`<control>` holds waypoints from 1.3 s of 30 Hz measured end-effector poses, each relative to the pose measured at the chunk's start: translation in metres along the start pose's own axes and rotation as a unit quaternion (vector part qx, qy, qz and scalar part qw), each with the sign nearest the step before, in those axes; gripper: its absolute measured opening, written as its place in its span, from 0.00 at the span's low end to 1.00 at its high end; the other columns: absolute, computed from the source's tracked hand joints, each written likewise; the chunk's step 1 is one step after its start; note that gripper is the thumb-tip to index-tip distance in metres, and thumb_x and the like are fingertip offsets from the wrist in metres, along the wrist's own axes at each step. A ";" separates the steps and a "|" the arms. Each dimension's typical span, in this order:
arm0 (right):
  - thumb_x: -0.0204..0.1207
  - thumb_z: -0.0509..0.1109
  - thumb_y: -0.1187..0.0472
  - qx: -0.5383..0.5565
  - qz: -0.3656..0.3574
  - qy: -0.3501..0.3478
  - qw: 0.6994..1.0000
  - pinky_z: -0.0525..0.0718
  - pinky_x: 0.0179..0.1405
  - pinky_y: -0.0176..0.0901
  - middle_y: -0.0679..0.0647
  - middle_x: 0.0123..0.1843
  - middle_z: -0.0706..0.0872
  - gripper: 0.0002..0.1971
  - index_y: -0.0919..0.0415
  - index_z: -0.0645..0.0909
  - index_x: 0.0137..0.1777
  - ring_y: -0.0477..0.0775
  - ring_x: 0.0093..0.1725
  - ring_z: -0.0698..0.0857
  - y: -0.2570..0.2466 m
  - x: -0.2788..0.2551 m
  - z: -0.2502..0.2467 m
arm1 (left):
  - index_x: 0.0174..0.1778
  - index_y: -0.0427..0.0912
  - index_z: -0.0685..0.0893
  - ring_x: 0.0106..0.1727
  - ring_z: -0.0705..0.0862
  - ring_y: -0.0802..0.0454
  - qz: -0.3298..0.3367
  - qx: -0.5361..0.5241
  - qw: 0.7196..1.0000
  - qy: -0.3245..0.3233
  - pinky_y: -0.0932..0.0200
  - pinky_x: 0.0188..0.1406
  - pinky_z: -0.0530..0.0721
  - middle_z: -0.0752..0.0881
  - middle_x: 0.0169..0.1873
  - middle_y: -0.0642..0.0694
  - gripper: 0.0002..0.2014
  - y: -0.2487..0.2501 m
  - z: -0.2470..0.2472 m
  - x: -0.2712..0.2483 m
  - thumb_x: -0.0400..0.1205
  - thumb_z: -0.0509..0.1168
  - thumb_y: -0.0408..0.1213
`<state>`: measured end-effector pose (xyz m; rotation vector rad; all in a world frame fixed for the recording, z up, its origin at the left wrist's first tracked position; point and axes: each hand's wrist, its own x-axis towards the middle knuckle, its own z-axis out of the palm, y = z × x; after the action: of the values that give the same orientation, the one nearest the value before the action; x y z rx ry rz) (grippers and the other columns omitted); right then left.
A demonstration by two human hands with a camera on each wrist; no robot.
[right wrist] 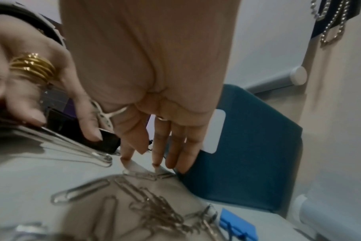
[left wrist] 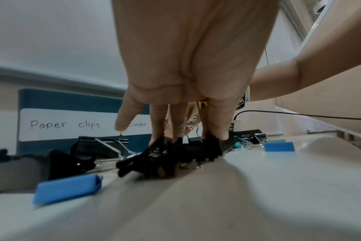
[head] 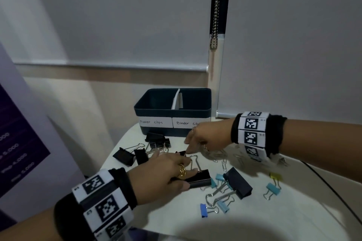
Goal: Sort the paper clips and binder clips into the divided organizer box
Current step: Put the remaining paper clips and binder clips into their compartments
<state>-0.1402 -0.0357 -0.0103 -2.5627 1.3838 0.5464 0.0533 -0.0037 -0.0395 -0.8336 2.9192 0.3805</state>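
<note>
**Inspector:** Blue plastic-coated binder clip (head: 203, 210), small, lies nearest on the white table (head: 274, 221), with pale blue small binder clips (head: 272, 188) and a large dark steel binder clip (head: 240, 182) just beyond. None of these is sorted.

**Clerk:** And the hands?

**Inspector:** Left hand (head: 164, 175) reaches over a large black binder clip with wire handles (head: 199, 179). The fingers are extended and spread, tips down on the black clips in the left wrist view; thumb curls beside the clip. I judge it a touch, not yet a closed grip. Right hand (head: 205, 137), farther on, points its straight fingers down at loose silver wire paper clips (right wrist: 146, 175), fingertips (right wrist: 125, 159) at or just above the table. Whether anything is pinched I cannot tell; nothing appears to be held.

**Clerk:** More unsorted stock?

**Inspector:** A heap of silver paper clips spreads under the right wrist, and further black binder clips (head: 135, 154) lie left of centre, near the box.

**Clerk:** The box itself?

**Inspector:** Dark teal divided organizer box (head: 154, 107) stands at the far table edge, white divider upright, labelled "Paper clips" left and "Binder" right. Both compartments look empty as far as the head view shows, though their floors are shadowed.

**Clerk:** Verdict?

**Inspector:** In my judgement, sorting has barely begun; essentially every clip remains on the table.
</note>
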 end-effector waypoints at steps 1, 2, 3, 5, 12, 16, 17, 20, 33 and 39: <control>0.75 0.62 0.72 0.002 0.009 -0.006 1.000 0.78 0.68 0.54 0.56 0.71 0.78 0.22 0.59 0.78 0.69 0.57 0.70 0.77 0.002 0.000 0.002 | 0.73 0.56 0.72 0.74 0.68 0.56 0.003 0.021 1.000 -0.014 0.42 0.75 0.66 0.69 0.74 0.53 0.21 0.000 0.000 0.000 0.83 0.55 0.50; 0.76 0.62 0.71 0.009 0.018 -0.009 1.000 0.78 0.69 0.53 0.55 0.71 0.78 0.22 0.58 0.78 0.69 0.56 0.70 0.77 0.003 -0.004 0.002 | 0.74 0.60 0.69 0.76 0.65 0.56 0.006 0.035 0.999 -0.024 0.41 0.76 0.64 0.67 0.76 0.52 0.20 -0.001 0.001 0.000 0.85 0.55 0.46; 0.76 0.62 0.70 0.014 0.023 -0.003 1.000 0.78 0.70 0.52 0.54 0.71 0.79 0.22 0.56 0.79 0.69 0.55 0.70 0.77 0.004 -0.006 0.003 | 0.75 0.63 0.66 0.77 0.64 0.56 0.006 0.040 0.999 -0.026 0.42 0.77 0.63 0.65 0.77 0.51 0.21 -0.002 0.001 -0.001 0.86 0.54 0.44; 0.75 0.62 0.71 0.015 0.024 0.024 0.999 0.80 0.66 0.53 0.56 0.67 0.82 0.23 0.54 0.78 0.69 0.57 0.66 0.80 0.006 -0.008 0.003 | 0.75 0.66 0.63 0.78 0.64 0.55 0.010 0.026 0.999 -0.016 0.46 0.77 0.64 0.64 0.77 0.51 0.21 -0.003 0.001 -0.001 0.87 0.52 0.41; 0.76 0.62 0.71 -0.029 -0.022 0.012 0.999 0.76 0.62 0.40 0.60 0.69 0.77 0.26 0.54 0.71 0.74 0.58 0.66 0.76 -0.002 -0.006 0.004 | 0.76 0.63 0.62 0.71 0.70 0.57 0.029 0.003 0.999 -0.017 0.80 0.60 0.59 0.64 0.76 0.49 0.22 0.002 -0.001 -0.003 0.87 0.51 0.41; 0.80 0.58 0.69 -0.124 -0.025 -0.004 0.992 0.77 0.59 0.44 0.57 0.72 0.71 0.26 0.54 0.66 0.78 0.56 0.66 0.75 -0.009 -0.006 0.005 | 0.77 0.64 0.58 0.72 0.69 0.59 0.022 0.007 0.999 -0.037 0.82 0.60 0.57 0.62 0.76 0.52 0.24 0.005 -0.003 -0.002 0.87 0.51 0.37; 0.81 0.58 0.67 -0.135 -0.017 -0.002 0.991 0.79 0.59 0.46 0.58 0.70 0.73 0.23 0.58 0.67 0.76 0.58 0.64 0.77 -0.010 -0.007 0.004 | 0.77 0.65 0.58 0.73 0.68 0.59 0.021 0.012 0.999 -0.040 0.82 0.61 0.57 0.61 0.77 0.52 0.25 0.005 -0.004 -0.002 0.87 0.50 0.37; 0.81 0.58 0.63 -0.175 -0.007 0.000 0.985 0.81 0.51 0.47 0.58 0.55 0.80 0.17 0.67 0.74 0.68 0.57 0.50 0.79 -0.008 -0.010 0.002 | 0.77 0.65 0.58 0.76 0.65 0.59 0.017 0.018 0.999 -0.047 0.82 0.63 0.55 0.61 0.78 0.52 0.24 0.004 -0.006 -0.005 0.87 0.48 0.38; 0.75 0.63 0.69 -0.006 0.008 -0.016 1.000 0.82 0.64 0.54 0.53 0.66 0.83 0.19 0.54 0.80 0.64 0.54 0.65 0.82 0.020 -0.031 0.011 | 0.76 0.61 0.63 0.77 0.64 0.59 0.012 0.006 0.999 -0.050 0.78 0.68 0.55 0.65 0.77 0.50 0.24 0.007 -0.009 -0.002 0.86 0.50 0.34; 0.75 0.66 0.70 0.061 0.052 0.048 0.996 0.81 0.59 0.35 0.49 0.62 0.85 0.20 0.54 0.81 0.65 0.42 0.57 0.83 0.026 -0.060 0.011 | 0.69 0.61 0.76 0.76 0.61 0.53 -0.003 0.030 0.999 0.037 0.61 0.78 0.60 0.63 0.76 0.50 0.20 0.012 -0.019 0.005 0.83 0.53 0.39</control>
<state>-0.1944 -0.0001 0.0039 -2.4595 1.5384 0.3468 0.0426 -0.0016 -0.0194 -0.8658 2.9791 0.2649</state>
